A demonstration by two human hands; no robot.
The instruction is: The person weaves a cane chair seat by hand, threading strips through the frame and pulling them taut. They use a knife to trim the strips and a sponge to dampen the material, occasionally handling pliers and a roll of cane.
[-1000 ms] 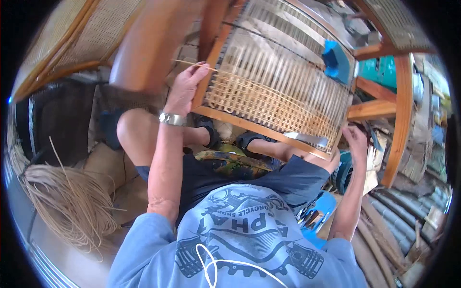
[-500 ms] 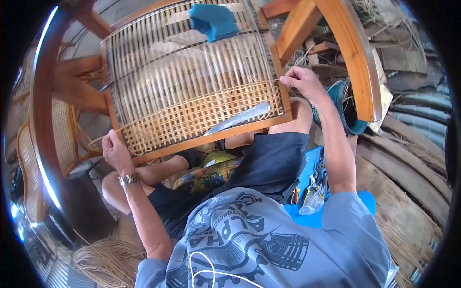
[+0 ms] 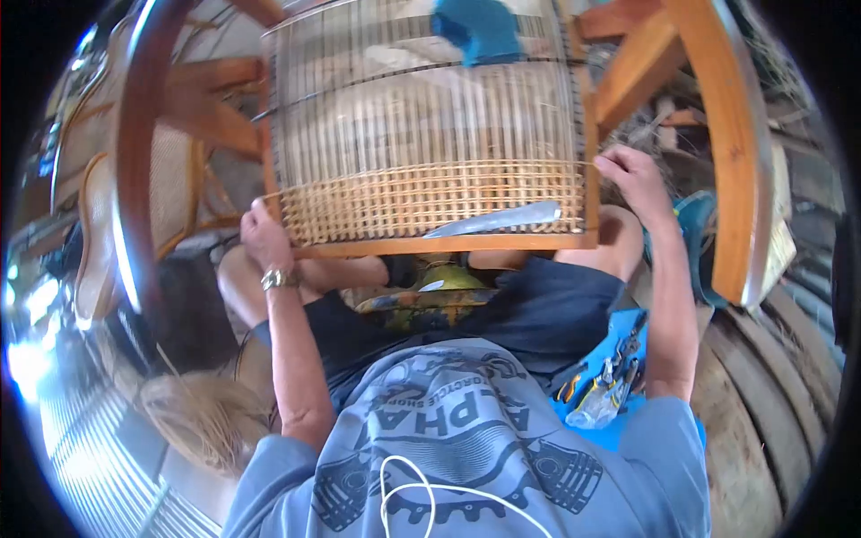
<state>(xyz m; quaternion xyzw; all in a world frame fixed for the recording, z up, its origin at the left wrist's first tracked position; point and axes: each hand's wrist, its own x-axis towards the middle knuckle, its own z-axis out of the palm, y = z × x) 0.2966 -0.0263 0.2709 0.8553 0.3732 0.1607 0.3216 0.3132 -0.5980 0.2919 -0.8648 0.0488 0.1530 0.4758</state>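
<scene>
A wooden chair frame (image 3: 430, 244) rests across my lap, strung with many lengthwise cane strands. Close to me, crosswise cane makes a woven grid (image 3: 359, 204). My left hand (image 3: 266, 238) is closed at the frame's left edge, fingertips pinching one end of a thin cane strand (image 3: 587, 162). Beyond the right edge, my right hand (image 3: 637, 182) pinches the other end between thumb and finger. The strand runs across the seat along the top of the weave. A flat grey blade-like tool (image 3: 498, 218) lies on the weave at the right.
A blue cloth-like piece (image 3: 480, 31) sits on the far strands. Curved chair legs (image 3: 731, 152) rise on both sides. Pliers and other tools lie on a blue surface (image 3: 632, 323) by my right thigh. A cane bundle (image 3: 193, 412) is on the floor at left.
The view has turned, so the chair and hands appear farther right and more level. Both hands keep their pinch on the cane strand at either side of the seat.
</scene>
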